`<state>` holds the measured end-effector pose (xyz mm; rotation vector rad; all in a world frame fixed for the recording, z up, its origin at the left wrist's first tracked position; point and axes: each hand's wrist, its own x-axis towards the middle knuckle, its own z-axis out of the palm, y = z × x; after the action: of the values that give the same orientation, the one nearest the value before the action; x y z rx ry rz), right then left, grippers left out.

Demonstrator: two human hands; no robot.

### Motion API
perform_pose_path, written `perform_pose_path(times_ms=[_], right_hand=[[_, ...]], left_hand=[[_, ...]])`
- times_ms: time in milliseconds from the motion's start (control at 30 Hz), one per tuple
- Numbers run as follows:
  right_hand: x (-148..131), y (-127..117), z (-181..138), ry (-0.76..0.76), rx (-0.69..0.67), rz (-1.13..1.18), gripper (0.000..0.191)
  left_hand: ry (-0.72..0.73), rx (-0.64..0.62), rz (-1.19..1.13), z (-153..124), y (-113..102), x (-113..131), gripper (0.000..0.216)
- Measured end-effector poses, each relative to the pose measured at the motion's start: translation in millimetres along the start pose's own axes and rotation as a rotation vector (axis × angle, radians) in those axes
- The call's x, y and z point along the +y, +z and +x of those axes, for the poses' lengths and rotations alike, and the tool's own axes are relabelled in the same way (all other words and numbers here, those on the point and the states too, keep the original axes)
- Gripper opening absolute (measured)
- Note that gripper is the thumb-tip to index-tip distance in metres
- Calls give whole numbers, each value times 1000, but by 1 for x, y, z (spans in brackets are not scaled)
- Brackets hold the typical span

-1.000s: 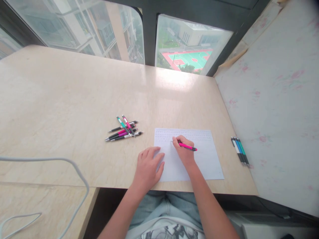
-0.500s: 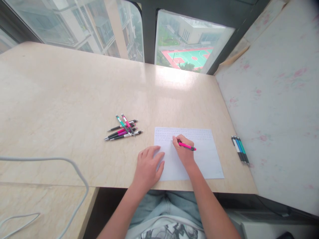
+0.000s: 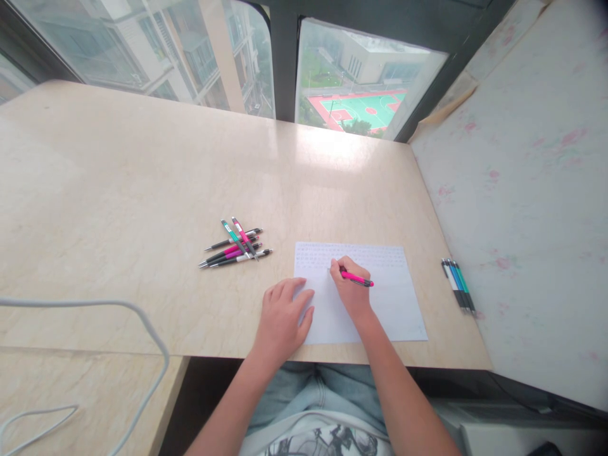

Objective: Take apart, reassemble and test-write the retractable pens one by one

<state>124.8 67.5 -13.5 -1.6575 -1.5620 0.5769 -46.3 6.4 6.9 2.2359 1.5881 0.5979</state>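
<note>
A white sheet of paper (image 3: 384,310) lies near the desk's front edge, with rows of small handwriting across its upper part. My right hand (image 3: 354,288) rests on the sheet, its fingers closed around a pink pen (image 3: 356,278). The pen's tip points up and left, at the lowest written row, and its pink end sticks out to the right. Flat on the paper's left edge lies my left hand (image 3: 285,313), fingers spread and holding nothing.
A loose pile of several pens (image 3: 235,247) lies left of the paper. More pens (image 3: 458,285) sit side by side by the papered wall (image 3: 532,221) on the right. A pale cable (image 3: 142,316) loops over the desk (image 3: 142,190) at lower left. Windows (image 3: 351,82) stand behind.
My right hand and the pen tip have shifted very slightly to the right along the written row. My left hand stays in place.
</note>
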Motion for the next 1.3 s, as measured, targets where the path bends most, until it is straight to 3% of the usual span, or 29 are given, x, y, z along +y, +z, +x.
perform_pose_path(times_ms=[333, 533, 700, 1033, 1167, 1300], right_hand=[[2, 0, 1, -11, 38, 21, 36], [12, -11, 4, 238, 103, 471, 35], [16, -14, 8, 279, 72, 742, 37], [7, -17, 11, 246, 37, 744, 42], [3, -28, -1, 230, -42, 649, 28], [2, -42, -20, 253, -90, 508, 76]], left_hand=[[-6, 2, 2, 0, 1, 0, 24], [0, 0, 7, -1, 3, -2, 23], [14, 13, 12, -1, 2, -3, 22], [38, 76, 23, 1, 3, -4, 20], [47, 90, 23, 1, 4, -6, 20], [47, 90, 28, 2, 5, -7, 20]])
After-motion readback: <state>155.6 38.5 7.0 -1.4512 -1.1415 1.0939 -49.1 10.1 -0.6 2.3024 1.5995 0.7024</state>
